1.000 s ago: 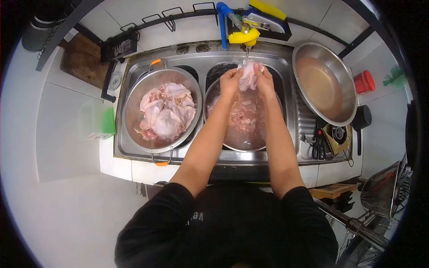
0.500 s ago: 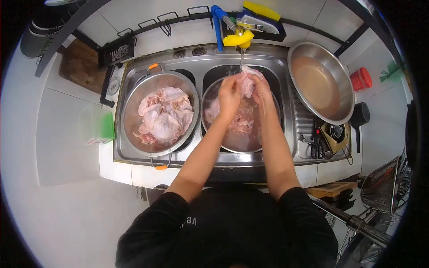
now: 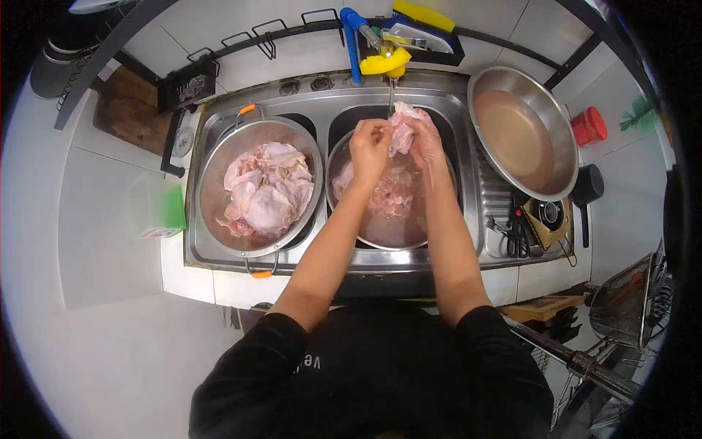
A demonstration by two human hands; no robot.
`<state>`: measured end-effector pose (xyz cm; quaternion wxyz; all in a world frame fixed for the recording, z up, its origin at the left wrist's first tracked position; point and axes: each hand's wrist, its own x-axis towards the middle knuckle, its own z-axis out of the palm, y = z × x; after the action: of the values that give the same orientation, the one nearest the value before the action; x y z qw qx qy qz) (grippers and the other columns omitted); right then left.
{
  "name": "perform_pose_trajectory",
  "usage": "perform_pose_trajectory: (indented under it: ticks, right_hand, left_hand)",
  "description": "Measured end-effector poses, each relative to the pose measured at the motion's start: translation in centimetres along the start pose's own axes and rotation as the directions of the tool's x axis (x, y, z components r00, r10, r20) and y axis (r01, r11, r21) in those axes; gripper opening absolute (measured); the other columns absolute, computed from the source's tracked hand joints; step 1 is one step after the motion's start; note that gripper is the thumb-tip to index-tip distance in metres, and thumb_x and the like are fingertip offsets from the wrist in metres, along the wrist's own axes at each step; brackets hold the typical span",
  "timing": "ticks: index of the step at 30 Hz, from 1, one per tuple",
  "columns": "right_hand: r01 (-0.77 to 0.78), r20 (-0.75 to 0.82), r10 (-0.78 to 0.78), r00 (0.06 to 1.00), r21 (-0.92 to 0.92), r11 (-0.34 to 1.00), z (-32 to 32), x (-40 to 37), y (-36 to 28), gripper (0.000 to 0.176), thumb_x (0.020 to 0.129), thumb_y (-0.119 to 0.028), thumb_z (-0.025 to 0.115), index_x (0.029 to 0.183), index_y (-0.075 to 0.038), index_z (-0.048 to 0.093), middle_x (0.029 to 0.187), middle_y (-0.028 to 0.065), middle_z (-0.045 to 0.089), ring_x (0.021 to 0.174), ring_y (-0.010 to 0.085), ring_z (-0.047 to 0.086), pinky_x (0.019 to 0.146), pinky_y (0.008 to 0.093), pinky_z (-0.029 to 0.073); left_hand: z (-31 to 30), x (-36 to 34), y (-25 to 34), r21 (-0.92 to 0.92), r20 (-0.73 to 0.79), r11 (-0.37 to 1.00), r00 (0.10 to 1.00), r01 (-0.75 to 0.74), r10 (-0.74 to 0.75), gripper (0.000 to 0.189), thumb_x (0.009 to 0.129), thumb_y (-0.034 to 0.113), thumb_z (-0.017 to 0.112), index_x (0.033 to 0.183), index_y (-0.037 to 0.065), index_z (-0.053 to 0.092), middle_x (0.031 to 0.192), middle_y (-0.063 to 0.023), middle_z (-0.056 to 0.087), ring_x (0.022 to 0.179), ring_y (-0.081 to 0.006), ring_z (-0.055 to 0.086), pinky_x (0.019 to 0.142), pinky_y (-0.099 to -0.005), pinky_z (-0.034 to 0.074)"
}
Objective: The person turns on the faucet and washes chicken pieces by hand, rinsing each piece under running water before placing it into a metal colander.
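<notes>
A piece of raw chicken (image 3: pixel 404 130) with pale skin is gripped in my right hand (image 3: pixel 429 148), under the faucet's thin stream (image 3: pixel 391 95). My left hand (image 3: pixel 370 150) is closed in a pinch at the chicken's left edge; what sits between the fingertips is too small to make out. Below both hands, a metal bowl (image 3: pixel 373 240) in the right sink basin holds cloudy water and more raw chicken pieces (image 3: pixel 391 194). In the left basin stands a metal colander (image 3: pixel 213 197) with orange-tipped handles, holding a heap of raw chicken (image 3: pixel 269 194).
On the drainboard at right, a large metal basin (image 3: pixel 563 135) of cloudy water leans tilted. Scissors (image 3: pixel 518 240) and a gold-and-black box (image 3: pixel 547 219) lie below it. A black-handled pan (image 3: pixel 587 186) and red container (image 3: pixel 589 126) are farther right. Yellow sponges (image 3: pixel 386 64) surround the faucet.
My left hand has shifted slightly left, its fingertips pulling to the chicken's edge. My right hand still holds the piece under the faucet. The view has drifted slightly.
</notes>
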<state>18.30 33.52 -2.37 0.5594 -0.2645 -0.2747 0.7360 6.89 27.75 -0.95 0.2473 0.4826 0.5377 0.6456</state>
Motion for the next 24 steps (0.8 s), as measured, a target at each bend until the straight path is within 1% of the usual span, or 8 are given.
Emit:
perform_pose_trajectory:
  ticks: [1, 4, 8, 10, 13, 17, 19, 24]
  right_hand:
    - [0.0, 0.001, 0.0, 1.0, 0.0, 1.0, -0.1, 0.1, 0.1, 0.03, 0.077, -0.004, 0.061, 0.104, -0.004, 0.05, 0.096, 0.008, 0.059, 0.086, 0.0175, 0.06, 0.076, 0.0301, 0.049]
    - [0.006, 0.04, -0.006, 0.999, -0.001, 1.0, -0.3, 0.3, 0.1, 0.029, 0.077, -0.003, 0.061, 0.103, -0.005, 0.05, 0.096, 0.0077, 0.059, 0.085, 0.0174, 0.06, 0.076, 0.0302, 0.049]
    - [0.015, 0.02, -0.015, 1.0, -0.017, 1.0, -0.3, 0.0, 0.0, 0.028, 0.076, -0.002, 0.062, 0.101, -0.006, 0.05, 0.094, 0.007, 0.059, 0.084, 0.0169, 0.06, 0.075, 0.0301, 0.049]
    - [0.018, 0.017, -0.018, 1.0, 0.004, 1.0, -0.1, -0.2, -0.1, 0.028, 0.075, -0.002, 0.062, 0.101, -0.006, 0.05, 0.094, 0.0068, 0.059, 0.084, 0.0168, 0.06, 0.075, 0.03, 0.049]
    - [0.018, 0.019, -0.018, 1.0, 0.001, 1.0, 0.1, -0.3, -0.1, 0.028, 0.075, -0.002, 0.063, 0.1, -0.006, 0.05, 0.093, 0.0067, 0.059, 0.084, 0.0169, 0.06, 0.075, 0.0301, 0.049]
    - [0.041, 0.002, -0.041, 0.999, -0.009, 0.999, 0.5, -0.1, -0.1, 0.029, 0.076, -0.004, 0.064, 0.101, -0.005, 0.051, 0.093, 0.0074, 0.06, 0.085, 0.0171, 0.06, 0.076, 0.0299, 0.049]
    - [0.044, -0.014, -0.044, 0.999, 0.001, 0.999, 0.7, -0.1, -0.2, 0.029, 0.076, -0.004, 0.065, 0.101, -0.004, 0.051, 0.093, 0.0078, 0.06, 0.085, 0.0172, 0.06, 0.076, 0.0298, 0.049]
    - [0.036, 0.017, -0.036, 0.999, -0.016, 0.999, 1.1, -0.3, -0.3, 0.029, 0.076, -0.004, 0.065, 0.103, -0.002, 0.052, 0.097, 0.0094, 0.061, 0.087, 0.0177, 0.06, 0.077, 0.0293, 0.049]
  left_hand:
    - [0.0, 0.0, 0.2, 0.024, -0.014, 0.999, 0.999, -0.042, 0.042, 0.013, 0.074, 0.003, 0.066, 0.086, 0.0, 0.063, 0.084, -0.0084, 0.058, 0.068, -0.015, 0.059, 0.063, -0.0253, 0.049]
    - [0.0, -0.2, 1.3, 0.061, -0.039, 0.998, 0.999, -0.019, 0.022, 0.01, 0.074, 0.003, 0.066, 0.083, 0.0, 0.063, 0.08, -0.0089, 0.057, 0.068, -0.0159, 0.059, 0.062, -0.0251, 0.049]
    - [0.1, 0.1, 0.4, 0.029, -0.052, 0.996, 0.995, -0.078, 0.08, 0.008, 0.074, 0.003, 0.065, 0.081, 0.0, 0.062, 0.078, -0.0096, 0.056, 0.065, -0.0174, 0.058, 0.06, -0.0267, 0.048]
    - [-0.2, 0.1, 0.6, 0.14, 0.029, 0.978, 0.988, -0.157, 0.155, 0.01, 0.075, 0.003, 0.063, 0.084, -0.001, 0.06, 0.08, -0.012, 0.056, 0.064, -0.0213, 0.056, 0.059, -0.0304, 0.046]
    - [-0.4, 0.2, 0.4, 0.239, 0.056, 0.944, 0.974, -0.227, 0.22, 0.014, 0.076, 0.003, 0.061, 0.089, -0.001, 0.057, 0.082, -0.0148, 0.055, 0.065, -0.0251, 0.055, 0.06, -0.0334, 0.045]
    - [-0.4, 0.4, -0.1, 0.22, 0.093, 0.957, 0.98, -0.192, 0.175, 0.017, 0.077, 0.003, 0.059, 0.093, -0.002, 0.056, 0.085, -0.017, 0.054, 0.07, -0.0281, 0.056, 0.062, -0.0344, 0.046]
    - [-0.3, 0.5, 0.0, 0.181, 0.062, 0.95, 0.967, -0.254, 0.246, 0.014, 0.077, 0.003, 0.06, 0.091, -0.002, 0.058, 0.083, -0.0161, 0.056, 0.069, -0.0283, 0.057, 0.062, -0.0343, 0.046]
    - [-1.0, 0.9, 0.8, 0.201, 0.057, 0.942, 0.963, -0.268, 0.262, 0.01, 0.076, 0.003, 0.062, 0.085, -0.001, 0.06, 0.077, -0.0147, 0.056, 0.066, -0.0283, 0.058, 0.06, -0.0342, 0.047]
